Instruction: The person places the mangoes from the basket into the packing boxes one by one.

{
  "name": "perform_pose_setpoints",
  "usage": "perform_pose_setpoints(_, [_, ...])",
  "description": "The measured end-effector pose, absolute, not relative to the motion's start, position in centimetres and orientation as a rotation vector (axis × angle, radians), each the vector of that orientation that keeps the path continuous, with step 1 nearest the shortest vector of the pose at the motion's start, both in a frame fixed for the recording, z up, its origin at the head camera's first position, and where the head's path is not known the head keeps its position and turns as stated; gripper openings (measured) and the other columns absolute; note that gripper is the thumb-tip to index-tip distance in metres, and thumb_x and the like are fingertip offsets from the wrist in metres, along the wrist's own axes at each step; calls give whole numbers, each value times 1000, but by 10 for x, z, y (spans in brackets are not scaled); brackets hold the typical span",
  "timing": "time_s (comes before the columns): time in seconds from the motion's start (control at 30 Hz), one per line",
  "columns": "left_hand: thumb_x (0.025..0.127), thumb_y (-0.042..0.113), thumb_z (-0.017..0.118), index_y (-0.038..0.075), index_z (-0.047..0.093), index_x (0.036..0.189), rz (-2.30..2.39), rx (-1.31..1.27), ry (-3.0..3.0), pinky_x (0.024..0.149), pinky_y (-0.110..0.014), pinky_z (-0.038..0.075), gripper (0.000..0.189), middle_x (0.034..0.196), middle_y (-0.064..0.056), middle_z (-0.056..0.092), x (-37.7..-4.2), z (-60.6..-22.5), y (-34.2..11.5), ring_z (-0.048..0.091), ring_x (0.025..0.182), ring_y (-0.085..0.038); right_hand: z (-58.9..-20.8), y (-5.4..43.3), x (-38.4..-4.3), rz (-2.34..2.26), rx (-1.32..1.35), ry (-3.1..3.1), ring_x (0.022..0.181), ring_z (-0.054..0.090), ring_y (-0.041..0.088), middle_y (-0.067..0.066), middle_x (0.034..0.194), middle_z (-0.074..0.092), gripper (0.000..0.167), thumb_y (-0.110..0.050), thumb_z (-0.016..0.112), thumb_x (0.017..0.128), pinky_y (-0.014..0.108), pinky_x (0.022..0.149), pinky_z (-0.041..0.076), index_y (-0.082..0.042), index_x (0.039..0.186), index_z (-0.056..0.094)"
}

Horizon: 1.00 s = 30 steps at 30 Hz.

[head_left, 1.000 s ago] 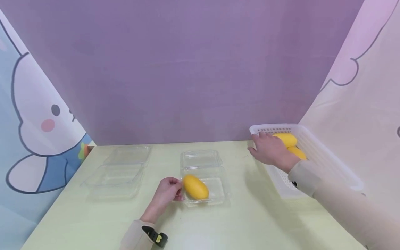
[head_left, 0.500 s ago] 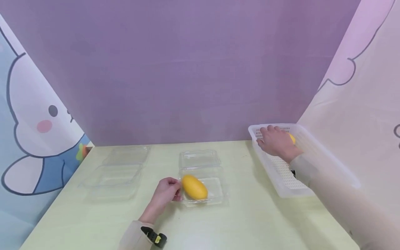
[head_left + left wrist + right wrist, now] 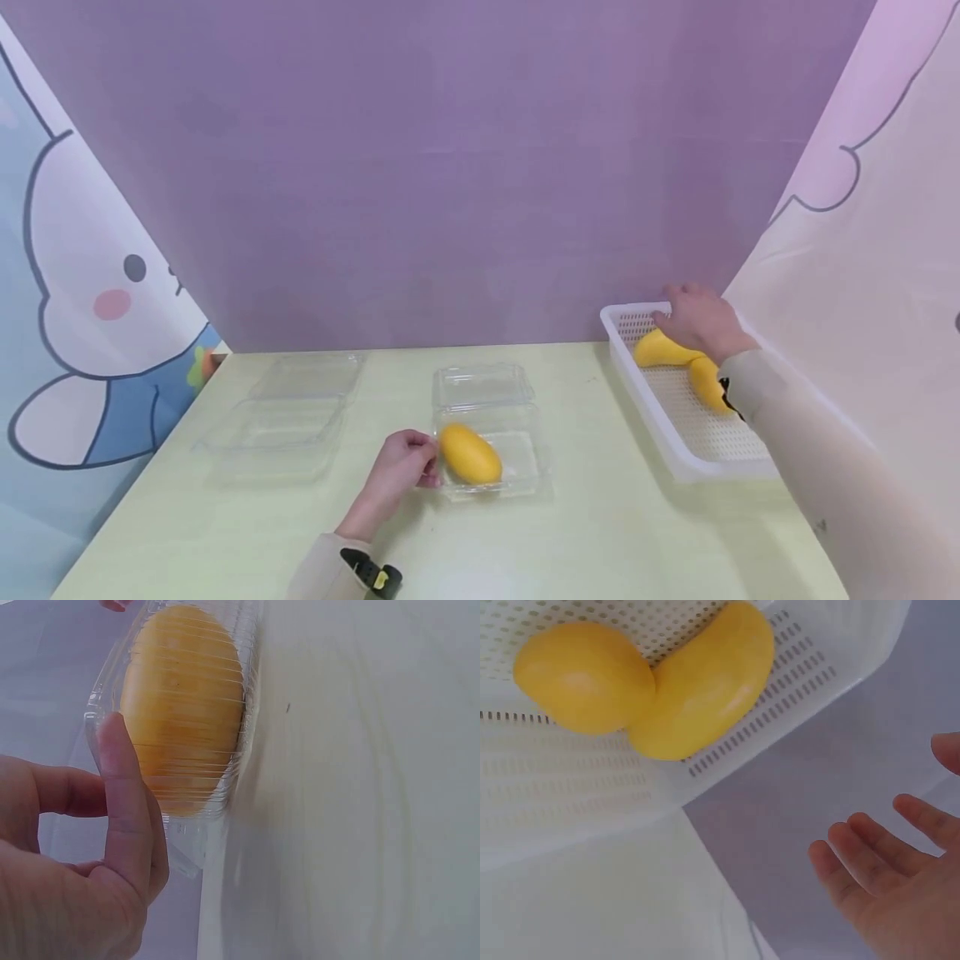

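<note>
My left hand (image 3: pixel 403 464) pinches the left front edge of an open clear plastic clamshell box (image 3: pixel 517 454). Inside that box, on its left side, lies one yellow mango (image 3: pixel 470 454); the left wrist view shows the same mango (image 3: pixel 184 705) through the ribbed wall, with thumb and fingers at the rim. Over the far end of a white plastic basket (image 3: pixel 652 417) hovers my right hand (image 3: pixel 701 321), fingers extended and holding nothing. Two mangoes rest in the basket, a curved one (image 3: pixel 712 682) against its end wall and a rounder one (image 3: pixel 585 679) touching it.
A second open clear clamshell box (image 3: pixel 273 421) stands to the left on the pale table (image 3: pixel 480 550). Behind the table rises a purple backdrop (image 3: pixel 450 183), with cartoon-printed sheets at both sides. The basket sits close to the right-hand sheet (image 3: pixel 862 333).
My right hand has lifted from the mangoes and moved right, over the basket's far end. The mangoes in the basket have shifted. The left hand stays at the box.
</note>
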<state>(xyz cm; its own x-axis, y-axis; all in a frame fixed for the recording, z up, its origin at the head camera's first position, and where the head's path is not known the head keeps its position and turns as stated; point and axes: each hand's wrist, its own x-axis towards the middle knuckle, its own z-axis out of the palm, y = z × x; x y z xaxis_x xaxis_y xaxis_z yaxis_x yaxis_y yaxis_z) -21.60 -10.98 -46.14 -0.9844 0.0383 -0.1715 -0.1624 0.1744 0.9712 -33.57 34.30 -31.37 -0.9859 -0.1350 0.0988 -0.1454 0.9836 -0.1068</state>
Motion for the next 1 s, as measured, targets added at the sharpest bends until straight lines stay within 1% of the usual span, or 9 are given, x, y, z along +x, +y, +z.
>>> perform_pose_setpoints(0.13, [96,3,55,-10,56,109,1916,-125,2290,61,-32,60,18,78,-13,58,-218,-461,-110,61,61,-18,-321,355,-341,282,160,-3060,135,29,58,39,148,33,66,-38,48,101,76,103,31,7,149,37])
perform_pose_setpoints(0.23, [94,2,54,-10,56,108,1913,-119,2294,60,-32,60,19,78,-13,58,-219,-461,-111,61,60,-18,-329,364,-344,338,112,-3086,135,26,60,40,149,29,69,-40,47,101,77,102,31,8,149,35])
perform_pose_setpoints(0.33, [93,2,54,-10,56,109,1914,-125,2288,61,-32,60,20,78,-13,58,-220,-461,-111,62,60,-18,-338,373,-346,344,67,-3123,130,31,63,42,147,30,71,-41,46,101,76,100,34,11,148,34])
perform_pose_setpoints(0.47, [94,3,54,-10,56,110,1912,-144,2286,61,-32,60,21,80,-15,58,-220,-461,-111,62,60,-18,-349,388,-347,353,14,-3182,125,38,63,44,143,33,74,-42,47,101,74,98,38,14,146,31])
perform_pose_setpoints(0.6, [95,3,55,-10,56,111,1899,-144,2297,61,-32,60,21,82,-16,58,-220,-460,-113,61,61,-18,-360,396,-345,395,-36,-3237,126,37,63,45,142,32,78,-44,50,99,74,100,36,15,147,29])
perform_pose_setpoints(0.8, [95,4,54,-10,56,111,1894,-144,2292,62,-32,60,21,80,-14,57,-220,-461,-114,61,61,-18,-364,398,-338,514,-89,-3312,126,38,63,45,140,35,81,-43,50,99,70,99,41,19,144,27])
perform_pose_setpoints(0.9, [96,4,54,-10,55,112,1893,-141,2281,63,-32,60,22,81,-14,58,-219,-462,-114,62,62,-18,-366,398,-336,604,-129,-3339,125,39,61,45,139,36,82,-43,52,97,68,100,41,21,142,27])
perform_pose_setpoints(1.0, [96,4,55,-10,56,113,1893,-147,2285,63,-32,60,22,82,-14,58,-218,-462,-114,61,62,-19,-372,399,-337,603,-130,-3395,130,36,60,44,144,33,85,-44,53,96,67,104,38,20,145,28])
